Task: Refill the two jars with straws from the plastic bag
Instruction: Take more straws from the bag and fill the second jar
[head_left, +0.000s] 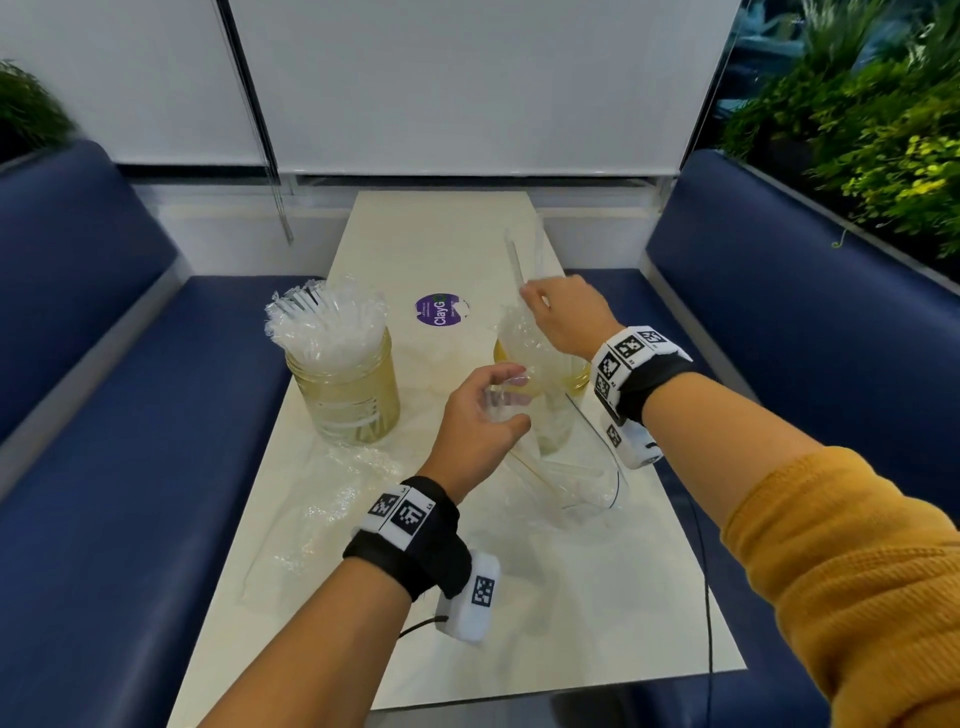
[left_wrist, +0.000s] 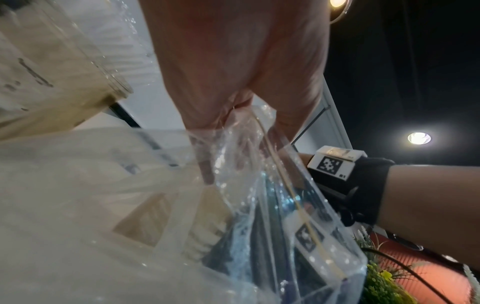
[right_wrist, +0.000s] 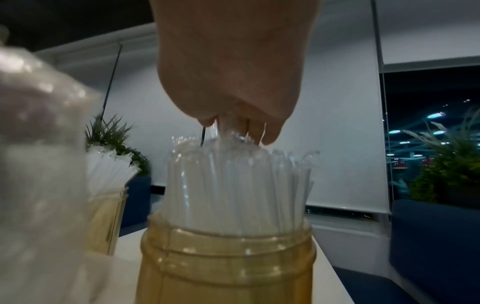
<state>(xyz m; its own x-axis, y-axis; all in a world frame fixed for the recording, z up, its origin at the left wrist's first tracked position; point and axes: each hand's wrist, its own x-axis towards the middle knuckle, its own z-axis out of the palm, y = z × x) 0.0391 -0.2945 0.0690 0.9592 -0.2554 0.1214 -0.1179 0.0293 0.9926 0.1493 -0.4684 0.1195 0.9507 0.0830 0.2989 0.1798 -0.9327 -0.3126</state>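
The right jar (head_left: 576, 376) is mostly hidden in the head view behind the right hand (head_left: 569, 317) and the clear plastic bag (head_left: 556, 415); only a yellowish part of its wall shows there. In the right wrist view the same jar (right_wrist: 226, 263) is amber, ribbed at the neck and packed with thin transparent straws (right_wrist: 236, 185) that stand upright with their long axis vertical. The right hand pinches the tops of a few of these straws with curled fingertips (right_wrist: 267, 133). The left hand (head_left: 480, 426) grips the crinkled upper edge of the bag, whose lower part lies on the pale table (head_left: 519, 597); how many straws are in the bag I cannot tell. The left jar (head_left: 345, 395), well apart on the left, is full of straws leaning slightly outward.
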